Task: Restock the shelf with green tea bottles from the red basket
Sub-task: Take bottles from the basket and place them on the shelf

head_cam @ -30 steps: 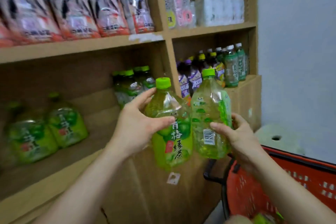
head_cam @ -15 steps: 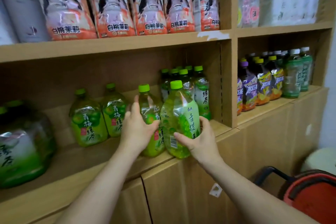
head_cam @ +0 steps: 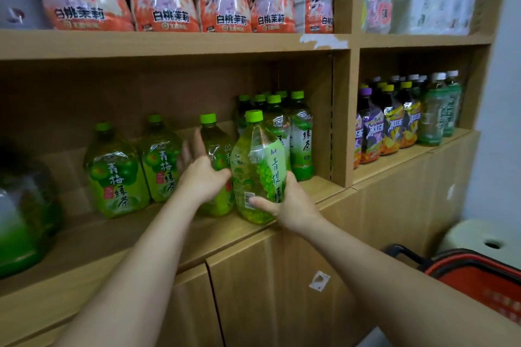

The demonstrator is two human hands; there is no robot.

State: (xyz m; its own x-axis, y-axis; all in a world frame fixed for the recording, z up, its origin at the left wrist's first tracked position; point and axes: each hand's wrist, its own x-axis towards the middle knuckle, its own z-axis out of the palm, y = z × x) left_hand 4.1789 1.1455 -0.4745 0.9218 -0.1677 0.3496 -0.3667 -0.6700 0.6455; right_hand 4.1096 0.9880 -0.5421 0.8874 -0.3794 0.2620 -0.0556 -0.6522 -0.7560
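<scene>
Wooden shelf (head_cam: 118, 245) beside white wall (head_cam: 503, 121)

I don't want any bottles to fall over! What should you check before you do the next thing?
1. Right hand's grip on the right green tea bottle: ok, fingers curl round its lower part.
2. That bottle resting on the shelf: cannot tell; its base is at the front edge.
3. Left green tea bottle upright: ok.
4. Left hand's grip on it: cannot tell, fingers blurred.
5. Bare shelf board in front of the standing bottles: ok.
6. More bottles in the red basket: cannot tell, its inside is out of view.
</scene>
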